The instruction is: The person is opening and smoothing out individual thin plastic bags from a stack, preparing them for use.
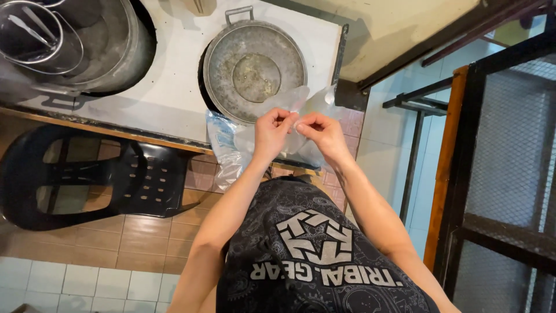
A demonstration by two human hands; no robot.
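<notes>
My left hand [272,132] and my right hand [319,133] meet in front of me, and both pinch the top edge of a clear plastic bag [231,145]. The bag hangs down between and below my hands, crumpled, with a bluish tint on its left side. My fingertips almost touch each other at the bag's mouth. Just beyond my hands a round metal lid [255,69] with a handle covers a pot set in a white counter [174,87].
A big metal pot [110,52] with a smaller metal container [32,35] inside it stands at the counter's left end. A black plastic chair [87,179] sits on the brown tiled floor to my left. A black metal mesh gate [509,162] stands at my right.
</notes>
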